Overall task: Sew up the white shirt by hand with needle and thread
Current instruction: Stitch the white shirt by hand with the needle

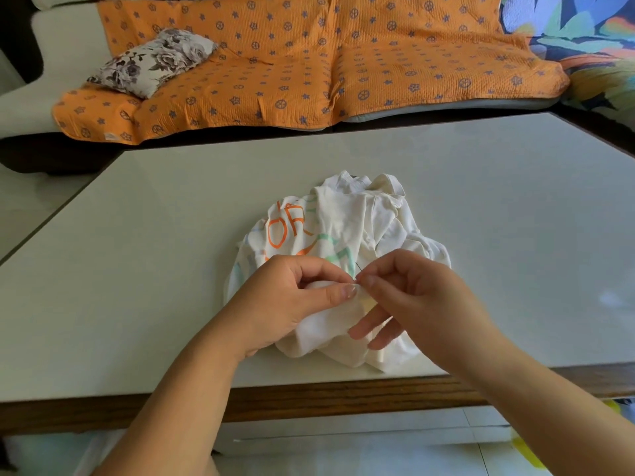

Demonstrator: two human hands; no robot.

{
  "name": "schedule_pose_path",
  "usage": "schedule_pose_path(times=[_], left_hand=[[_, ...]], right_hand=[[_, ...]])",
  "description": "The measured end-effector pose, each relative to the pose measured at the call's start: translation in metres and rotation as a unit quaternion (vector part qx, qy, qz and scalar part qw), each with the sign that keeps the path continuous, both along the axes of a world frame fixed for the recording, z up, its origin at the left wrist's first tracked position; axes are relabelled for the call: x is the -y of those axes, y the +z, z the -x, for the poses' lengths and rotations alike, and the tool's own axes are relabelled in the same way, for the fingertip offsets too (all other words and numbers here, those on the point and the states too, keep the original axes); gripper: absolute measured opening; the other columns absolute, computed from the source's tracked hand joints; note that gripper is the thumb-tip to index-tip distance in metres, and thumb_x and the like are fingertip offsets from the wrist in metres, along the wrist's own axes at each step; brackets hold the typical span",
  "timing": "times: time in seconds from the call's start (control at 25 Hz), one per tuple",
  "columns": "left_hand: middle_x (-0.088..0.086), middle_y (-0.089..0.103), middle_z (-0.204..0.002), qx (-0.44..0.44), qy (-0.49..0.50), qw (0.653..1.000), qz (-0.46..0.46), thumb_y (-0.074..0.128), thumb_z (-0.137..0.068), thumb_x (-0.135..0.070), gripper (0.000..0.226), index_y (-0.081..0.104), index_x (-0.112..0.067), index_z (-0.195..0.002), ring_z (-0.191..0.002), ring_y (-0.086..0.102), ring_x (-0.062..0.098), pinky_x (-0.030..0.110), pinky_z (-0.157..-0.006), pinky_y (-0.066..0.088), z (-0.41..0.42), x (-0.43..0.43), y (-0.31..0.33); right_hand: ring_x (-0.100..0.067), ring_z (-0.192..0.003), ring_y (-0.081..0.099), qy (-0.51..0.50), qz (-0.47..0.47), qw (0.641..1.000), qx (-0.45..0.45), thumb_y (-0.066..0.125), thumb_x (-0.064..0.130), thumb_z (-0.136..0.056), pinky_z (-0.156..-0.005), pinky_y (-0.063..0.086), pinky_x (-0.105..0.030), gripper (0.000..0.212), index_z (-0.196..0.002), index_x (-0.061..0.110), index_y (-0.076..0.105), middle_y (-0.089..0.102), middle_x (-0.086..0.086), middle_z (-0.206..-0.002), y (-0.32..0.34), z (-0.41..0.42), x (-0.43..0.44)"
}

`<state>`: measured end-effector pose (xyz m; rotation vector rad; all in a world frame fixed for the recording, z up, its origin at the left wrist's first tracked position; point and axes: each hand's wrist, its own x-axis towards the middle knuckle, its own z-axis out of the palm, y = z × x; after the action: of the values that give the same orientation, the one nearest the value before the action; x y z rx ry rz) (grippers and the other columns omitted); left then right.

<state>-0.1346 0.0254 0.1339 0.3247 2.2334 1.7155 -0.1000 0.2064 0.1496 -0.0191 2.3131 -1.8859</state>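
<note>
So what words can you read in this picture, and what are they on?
"OR": orange letters on the white shirt, the rest lost in folds.
Lower on the shirt, green letters: too crumpled to read.
On the orange blanket, a corner tag: too small to read.

Crumpled white shirt [343, 228] on table [154, 269], orange lettering showing, thin dark needle [358, 269], perhaps, at near fold
</note>
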Motion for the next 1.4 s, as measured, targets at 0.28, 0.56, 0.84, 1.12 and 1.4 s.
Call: schedule_pose_path(times=[0.28,0.56,0.84,1.12,1.4], left_hand=[[-0.010,0.074,-0.083,-0.012,0.017,0.999,0.033,0.075,-0.080,-0.021,0.006,0.078,-0.025,-0.083,-0.086,0.066,0.001,0.024,-0.084,0.049,0.0040,0.0070,0.0014],[-0.009,0.075,-0.085,-0.016,0.019,0.999,0.032,0.074,-0.082,-0.015,0.015,0.078,-0.029,-0.080,-0.087,0.067,0.003,0.024,-0.082,0.049,0.0027,0.0074,0.0010],[-0.009,0.075,-0.085,-0.015,0.024,0.999,0.031,0.073,-0.083,-0.014,0.017,0.078,-0.029,-0.079,-0.087,0.067,0.002,0.024,-0.082,0.048,0.0029,0.0063,0.0012],[-0.008,0.075,-0.085,-0.001,0.008,1.000,0.017,0.072,-0.083,-0.015,0.016,0.077,-0.029,-0.079,-0.085,0.067,0.003,0.025,-0.080,0.048,0.0025,0.0072,0.0014],[-0.006,0.074,-0.085,0.009,-0.008,1.000,-0.010,0.072,-0.068,-0.032,0.020,0.076,-0.022,-0.084,-0.085,0.067,0.004,0.021,-0.078,0.049,0.0032,0.0077,0.0006]], right_hand=[[-0.016,-0.068,0.074,-0.015,-0.003,1.000,-0.015,0.056,0.003,-0.095,-0.067,0.060,-0.022,0.017,-0.096,0.011,0.070,0.076,-0.005,-0.073,-0.0024,0.0014,-0.0036],[-0.005,-0.068,0.072,0.008,-0.104,0.994,-0.019,0.062,0.010,-0.089,-0.073,0.058,-0.025,0.018,-0.088,0.024,0.073,0.075,0.009,-0.070,-0.0017,-0.0015,-0.0048],[-0.018,-0.072,0.071,0.012,-0.133,0.991,-0.028,0.064,0.010,-0.086,-0.070,0.057,-0.037,0.016,-0.080,0.023,0.072,0.074,0.010,-0.068,-0.0006,-0.0023,-0.0068],[-0.012,-0.070,0.073,0.019,-0.105,0.994,-0.022,0.063,0.008,-0.086,-0.080,0.059,-0.046,0.017,-0.081,0.022,0.072,0.075,0.005,-0.070,-0.0013,-0.0029,-0.0077],[-0.010,-0.068,0.073,0.042,-0.090,0.995,-0.016,0.062,0.007,-0.088,-0.077,0.060,-0.035,0.019,-0.084,0.022,0.073,0.075,0.004,-0.069,-0.0020,-0.0014,-0.0096]])
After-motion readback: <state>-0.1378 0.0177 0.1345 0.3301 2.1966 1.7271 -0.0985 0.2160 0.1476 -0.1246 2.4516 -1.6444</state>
